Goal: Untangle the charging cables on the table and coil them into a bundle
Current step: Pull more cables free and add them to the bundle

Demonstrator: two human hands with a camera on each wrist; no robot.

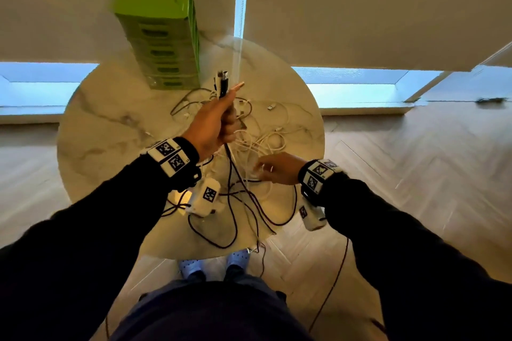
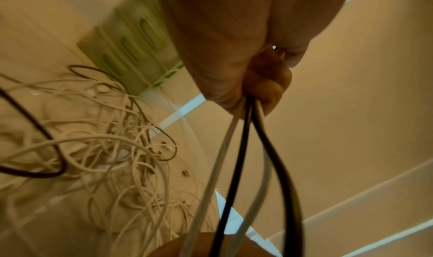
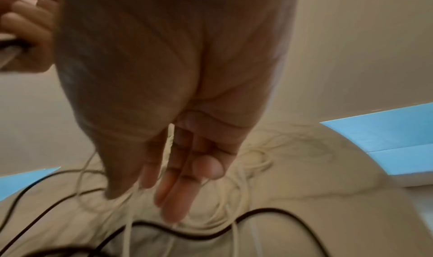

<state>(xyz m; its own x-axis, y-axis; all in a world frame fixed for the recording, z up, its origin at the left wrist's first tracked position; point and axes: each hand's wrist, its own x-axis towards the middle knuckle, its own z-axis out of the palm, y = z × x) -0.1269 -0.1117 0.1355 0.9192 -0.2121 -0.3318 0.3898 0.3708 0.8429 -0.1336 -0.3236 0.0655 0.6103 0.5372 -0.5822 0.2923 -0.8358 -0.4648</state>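
My left hand (image 1: 221, 119) is raised above the round marble table (image 1: 105, 124) and grips a bunch of cable ends, plugs (image 1: 223, 77) sticking up past the fist. In the left wrist view black and white cables (image 2: 243, 150) hang down from the fist (image 2: 253, 72). A tangle of white cables (image 1: 263, 141) lies on the table, with dark cables (image 1: 238, 207) looping toward the near edge. My right hand (image 1: 266, 169) hovers low over the white tangle, fingers (image 3: 178, 187) straight and pointing down among thin white cables (image 3: 234, 196); it grips nothing.
A tall green stack of crates (image 1: 163, 28) stands at the table's far left. One dark cable (image 1: 332, 285) trails off the near edge to the wooden floor. Window sills (image 1: 360, 88) run behind the table. My feet (image 1: 216, 263) stand at the near edge.
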